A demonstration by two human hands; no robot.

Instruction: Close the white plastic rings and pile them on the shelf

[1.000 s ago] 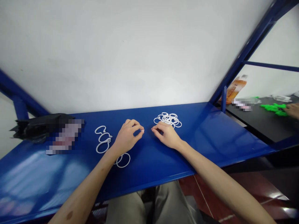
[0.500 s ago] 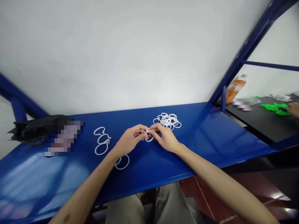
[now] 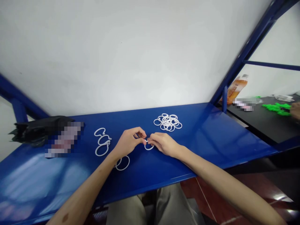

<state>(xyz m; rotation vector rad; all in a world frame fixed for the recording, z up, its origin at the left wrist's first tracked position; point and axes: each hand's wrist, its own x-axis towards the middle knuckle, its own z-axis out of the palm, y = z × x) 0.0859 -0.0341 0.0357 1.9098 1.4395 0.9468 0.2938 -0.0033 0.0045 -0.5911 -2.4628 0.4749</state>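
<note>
Between my two hands is a white plastic ring (image 3: 149,149), its lower arc showing below the fingers. My left hand (image 3: 131,140) pinches the ring's upper left with thumb and fingertips. On the other side my right hand (image 3: 163,143) grips its upper right, fingers bent over it. My fingertips partly cover the ring's top, so I cannot tell whether its ends are joined. A pile of similar white rings (image 3: 167,122) lies just beyond my right hand. Left of my left hand sit several white rings (image 3: 102,149), and more rings (image 3: 122,163) are partly hidden by my left forearm.
The blue table (image 3: 187,168) has blue frame posts at both sides and a white wall behind. A black plastic bag (image 3: 35,129) rests at the left. On a black side table (image 3: 253,120) are green pieces (image 3: 277,108), a bottle (image 3: 237,89) and another person's hand (image 3: 295,110).
Both hands have moved slightly down toward me with the ring. My right hand's fingers have curled more, and the pile behind it shows more fully.
</note>
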